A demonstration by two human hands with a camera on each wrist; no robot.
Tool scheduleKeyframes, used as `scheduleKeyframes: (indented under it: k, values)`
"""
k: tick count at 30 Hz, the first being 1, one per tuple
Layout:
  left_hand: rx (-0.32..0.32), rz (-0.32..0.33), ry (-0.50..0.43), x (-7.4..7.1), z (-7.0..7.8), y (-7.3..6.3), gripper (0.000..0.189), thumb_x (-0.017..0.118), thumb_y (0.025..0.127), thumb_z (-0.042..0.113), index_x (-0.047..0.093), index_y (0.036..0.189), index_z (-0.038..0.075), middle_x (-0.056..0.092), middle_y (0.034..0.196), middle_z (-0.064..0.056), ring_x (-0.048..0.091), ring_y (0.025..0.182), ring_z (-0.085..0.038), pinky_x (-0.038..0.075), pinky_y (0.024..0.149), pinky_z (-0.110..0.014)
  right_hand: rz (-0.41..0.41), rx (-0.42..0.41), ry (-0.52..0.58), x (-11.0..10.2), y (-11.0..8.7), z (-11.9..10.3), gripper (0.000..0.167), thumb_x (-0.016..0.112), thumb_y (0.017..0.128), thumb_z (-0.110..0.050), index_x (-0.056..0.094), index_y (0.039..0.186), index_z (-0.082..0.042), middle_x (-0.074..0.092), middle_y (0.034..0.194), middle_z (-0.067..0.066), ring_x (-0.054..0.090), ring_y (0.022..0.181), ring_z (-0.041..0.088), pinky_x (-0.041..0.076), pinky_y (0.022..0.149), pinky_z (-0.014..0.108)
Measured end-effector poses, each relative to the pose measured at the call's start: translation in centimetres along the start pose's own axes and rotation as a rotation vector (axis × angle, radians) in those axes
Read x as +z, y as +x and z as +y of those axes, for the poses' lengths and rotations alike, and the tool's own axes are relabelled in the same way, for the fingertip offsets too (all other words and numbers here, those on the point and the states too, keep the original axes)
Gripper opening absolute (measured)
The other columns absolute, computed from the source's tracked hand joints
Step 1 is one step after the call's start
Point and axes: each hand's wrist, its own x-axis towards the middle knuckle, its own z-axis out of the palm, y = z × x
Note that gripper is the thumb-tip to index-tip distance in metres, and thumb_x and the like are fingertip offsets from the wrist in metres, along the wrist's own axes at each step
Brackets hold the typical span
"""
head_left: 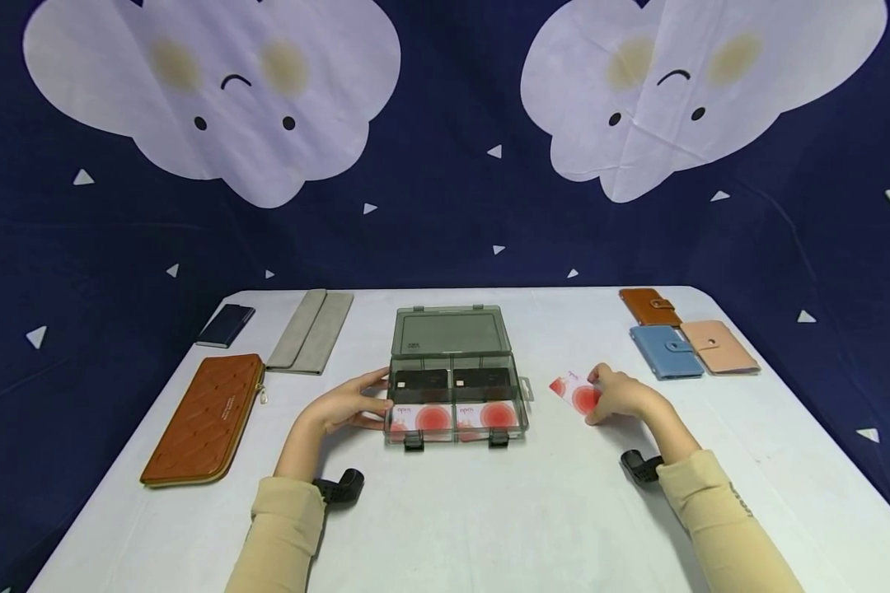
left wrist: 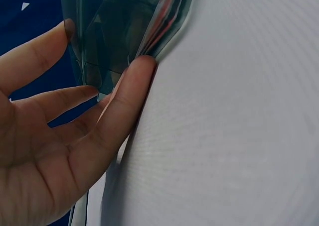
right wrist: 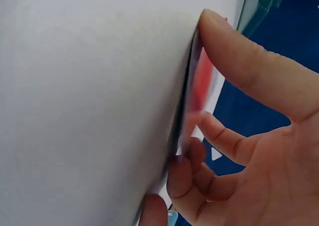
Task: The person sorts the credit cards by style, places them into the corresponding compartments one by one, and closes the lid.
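A green-tinted clear plastic box stands with its lid raised at the back. Black cards with a chip lie in its two rear compartments, white cards with red circles in the two front ones. Against the box's left side rests my left hand, its fairly straight fingers touching the wall. To the right of the box, my right hand pinches a white-and red card by its right part. In the right wrist view the card appears edge-on between thumb and fingers, close to the tabletop.
On the left lie a brown quilted wallet, a grey folding wallet and a dark blue card holder. Brown, blue and pink card holders are grouped at right. A dark cloud-print cloth hangs behind the white table.
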Motion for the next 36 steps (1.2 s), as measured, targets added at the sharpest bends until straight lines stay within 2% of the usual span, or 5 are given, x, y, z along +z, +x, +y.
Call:
scheduleKeyframes:
  k: [4,10,20,27,36]
  values:
    - [0.004,-0.004,0.000,0.0,0.0,-0.1,0.078,0.059,0.087,0.002,0.011,0.148,0.003,0.016,0.145,-0.026,0.055,0.081,-0.015,0.056,0.079,-0.036,0.042,-0.040,0.040,0.0,0.2,0.1,0.057,0.079,0.067,-0.012,0.046,0.109,0.008,0.049,0.101,0.026,0.048,0.088,0.034,0.045,0.076,0.046]
    - [0.000,-0.001,0.008,0.0,0.0,0.0,0.078,0.059,0.087,0.002,0.011,0.148,0.004,0.016,0.145,-0.026,0.056,0.082,-0.015,0.056,0.079,-0.036,0.094,-0.107,0.217,-0.1,0.0,-0.3,0.034,0.059,0.079,0.005,0.043,0.109,0.006,0.052,0.085,0.016,0.050,0.072,0.023,0.044,0.062,0.031]
    - [-0.008,-0.002,0.004,-0.1,-0.1,0.1,0.078,0.059,0.087,0.002,0.011,0.149,0.004,0.016,0.145,-0.026,0.055,0.083,-0.016,0.056,0.080,-0.037,0.336,-0.205,0.249,-0.6,-1.0,-3.4,0.025,0.055,0.085,0.003,0.047,0.109,0.001,0.057,0.103,0.029,0.055,0.091,0.038,0.047,0.073,0.045]
    - [-0.014,0.005,0.011,-0.1,-0.1,0.1,0.079,0.059,0.087,0.002,0.010,0.149,0.004,0.016,0.146,-0.026,0.054,0.084,-0.017,0.055,0.080,-0.037,0.321,-0.345,0.419,0.6,-1.3,-6.6,0.019,0.048,0.091,0.003,0.053,0.109,0.001,0.061,0.097,0.019,0.056,0.074,0.021,0.045,0.066,0.031]
    - [-0.001,-0.007,0.016,-0.1,0.0,0.1,0.077,0.059,0.087,0.003,0.012,0.148,0.004,0.017,0.145,-0.026,0.057,0.084,-0.016,0.056,0.079,-0.037,0.315,-0.397,0.399,3.0,-0.9,-9.4,0.011,0.057,0.088,-0.002,0.063,0.098,-0.003,0.064,0.091,0.010,0.055,0.077,0.019,0.045,0.064,0.027]
